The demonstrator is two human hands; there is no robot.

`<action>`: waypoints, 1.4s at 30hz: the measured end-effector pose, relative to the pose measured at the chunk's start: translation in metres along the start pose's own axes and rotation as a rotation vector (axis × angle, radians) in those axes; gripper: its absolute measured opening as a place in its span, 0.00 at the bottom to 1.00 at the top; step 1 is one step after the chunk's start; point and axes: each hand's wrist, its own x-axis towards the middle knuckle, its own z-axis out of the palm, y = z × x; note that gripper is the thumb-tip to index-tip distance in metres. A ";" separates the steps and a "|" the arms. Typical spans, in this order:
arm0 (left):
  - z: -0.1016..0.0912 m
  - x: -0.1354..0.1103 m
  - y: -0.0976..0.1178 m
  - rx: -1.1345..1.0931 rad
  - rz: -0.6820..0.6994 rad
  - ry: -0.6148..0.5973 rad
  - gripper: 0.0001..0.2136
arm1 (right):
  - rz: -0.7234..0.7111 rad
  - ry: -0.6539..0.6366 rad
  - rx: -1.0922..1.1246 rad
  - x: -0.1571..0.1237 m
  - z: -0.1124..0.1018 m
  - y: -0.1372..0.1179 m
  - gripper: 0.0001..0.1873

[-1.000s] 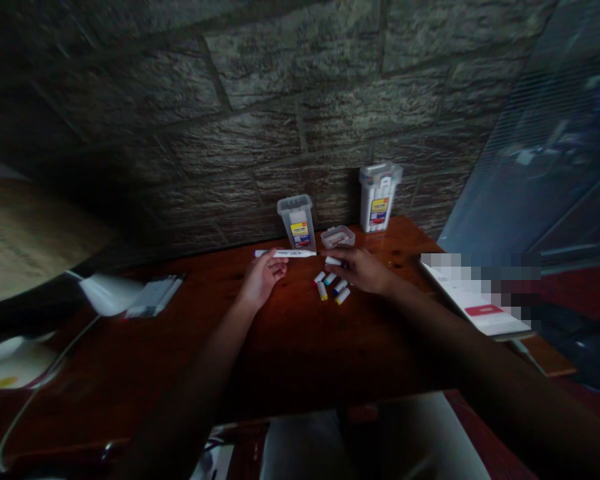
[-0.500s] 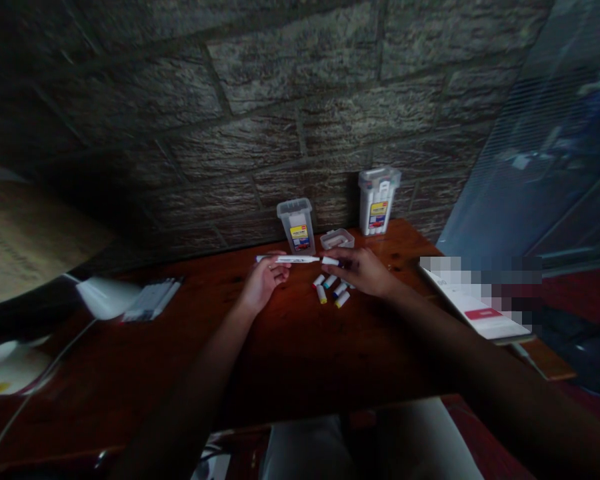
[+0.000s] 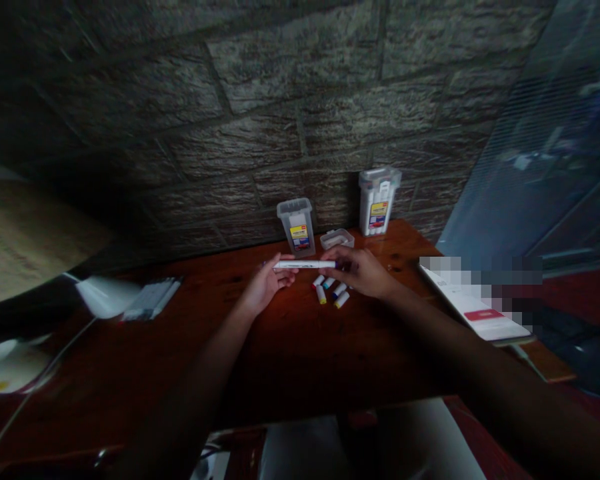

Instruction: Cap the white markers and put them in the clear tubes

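A white marker [image 3: 299, 265] lies level between my hands above the table. My left hand [image 3: 267, 285] is closed round its left end. At the right end, my right hand [image 3: 357, 270] pinches the marker cap [image 3: 329, 265], which now meets the barrel and shows a dark purple tip. Just below my right hand, several loose marker caps [image 3: 342, 299] with coloured ends lie on the wood. Behind the marker stands an open clear plastic box [image 3: 295, 212] with a yellow label, and its lid [image 3: 337, 239] rests beside it.
A lidded clear box [image 3: 379, 200] of markers stands at the back right against the stone wall [image 3: 260, 147]. Several markers [image 3: 153, 298] lie in a row at left by a white lamp [image 3: 105, 298]. A tablet-like screen [image 3: 485, 313] lies on the right of the wooden table [image 3: 280, 360].
The gap between marker and cap has closed; the cap is now on the barrel's right end. Both hands stay near the same place, the marker slightly lower.
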 end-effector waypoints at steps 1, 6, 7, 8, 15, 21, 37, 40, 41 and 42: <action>-0.001 0.001 -0.001 0.013 0.008 0.008 0.19 | -0.001 -0.010 0.004 0.000 0.000 -0.001 0.12; -0.003 0.004 -0.004 0.099 0.105 0.084 0.23 | -0.020 -0.005 -0.048 0.000 0.000 -0.002 0.11; -0.003 0.004 -0.004 0.115 0.125 0.088 0.24 | -0.020 -0.006 -0.054 0.000 0.000 -0.001 0.11; -0.004 0.004 -0.005 0.131 0.142 0.084 0.24 | -0.023 -0.005 -0.056 0.000 0.000 0.001 0.11; 0.001 -0.001 -0.011 0.394 0.201 -0.041 0.22 | -0.049 0.000 -0.100 -0.001 -0.001 -0.001 0.12; 0.004 -0.005 -0.013 0.462 0.285 -0.087 0.24 | -0.067 -0.013 -0.101 -0.001 -0.001 -0.006 0.15; 0.006 -0.009 -0.012 0.591 0.362 -0.177 0.24 | -0.162 -0.194 -0.213 -0.006 0.006 -0.014 0.16; 0.006 -0.009 -0.013 0.607 0.367 -0.202 0.23 | -0.125 -0.155 -0.201 -0.005 0.006 -0.014 0.17; 0.006 -0.010 -0.014 0.609 0.367 -0.205 0.23 | -0.111 -0.146 -0.205 -0.005 0.006 -0.015 0.18; 0.006 -0.010 -0.014 0.612 0.365 -0.204 0.23 | -0.100 -0.140 -0.211 -0.005 0.005 -0.015 0.19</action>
